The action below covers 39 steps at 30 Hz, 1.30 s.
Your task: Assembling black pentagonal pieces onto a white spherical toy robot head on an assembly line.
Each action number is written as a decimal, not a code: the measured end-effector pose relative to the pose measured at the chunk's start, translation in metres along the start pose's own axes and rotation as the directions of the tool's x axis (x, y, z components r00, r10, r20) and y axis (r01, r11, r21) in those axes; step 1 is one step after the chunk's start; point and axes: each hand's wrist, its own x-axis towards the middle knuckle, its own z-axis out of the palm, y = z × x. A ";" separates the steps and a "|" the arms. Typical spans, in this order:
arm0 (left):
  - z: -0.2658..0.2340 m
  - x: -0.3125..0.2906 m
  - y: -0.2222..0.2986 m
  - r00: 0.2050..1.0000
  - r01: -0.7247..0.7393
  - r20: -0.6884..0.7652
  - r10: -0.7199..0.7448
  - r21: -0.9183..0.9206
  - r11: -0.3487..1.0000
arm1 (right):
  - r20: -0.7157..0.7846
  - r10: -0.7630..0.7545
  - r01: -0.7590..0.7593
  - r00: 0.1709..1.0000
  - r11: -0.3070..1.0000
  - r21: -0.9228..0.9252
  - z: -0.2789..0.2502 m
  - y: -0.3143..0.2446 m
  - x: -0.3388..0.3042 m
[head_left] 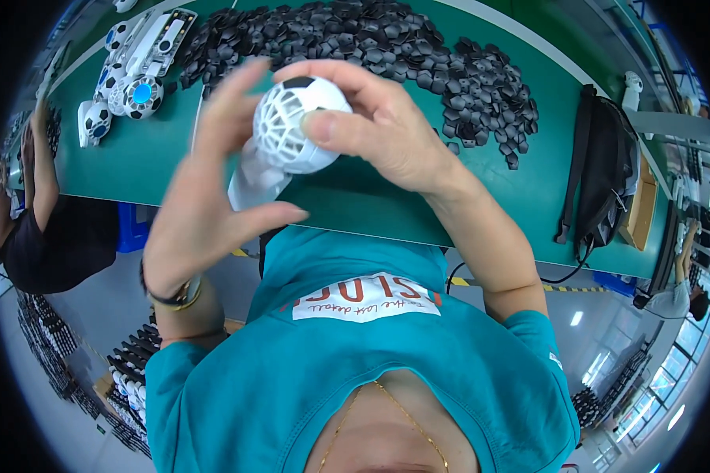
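Note:
Over the near part of the green table, a white handheld fan (pixel 308 150) with a football-patterned round head and an open grille is held up. My right hand (pixel 379 126) is closed round the head, its thumb on the white shell beside the grille and its fingers behind the far side. The fan's white handle (pixel 258 177) slants down toward me, slightly blurred. To its left, my left hand (pixel 205 181) is spread, thumb stretched out and fingers raised, blurred by motion. It appears apart from the fan, holding nothing.
A long heap of black pentagon-shaped pieces (pixel 331 35) covers the far side of the green table (pixel 497 197). Several similar football-patterned fans (pixel 143 94) lie at the far left. A black backpack (pixel 603 169) rests at the right edge. Another person's arm (pixel 45 158) shows at the left.

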 end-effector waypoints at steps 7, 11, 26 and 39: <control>0.027 -0.005 -0.015 0.948 0.312 0.092 -0.304 -0.447 0.838 | -0.087 0.188 -0.200 0.978 0.968 -0.152 -0.009 0.004 -0.006; 0.027 -0.008 -0.034 0.938 0.305 -0.019 -0.347 -0.432 0.849 | -0.161 0.092 -0.176 0.983 0.732 -0.658 -0.023 0.024 -0.021; 0.027 -0.004 -0.028 0.859 0.399 0.081 -0.506 -0.725 0.561 | -0.135 0.109 -0.172 0.985 0.704 -0.689 -0.021 0.012 -0.014; 0.066 0.017 -0.015 0.920 0.213 -0.096 -0.381 -0.694 0.688 | -0.527 -0.172 0.162 0.833 0.985 -0.064 0.025 0.018 -0.001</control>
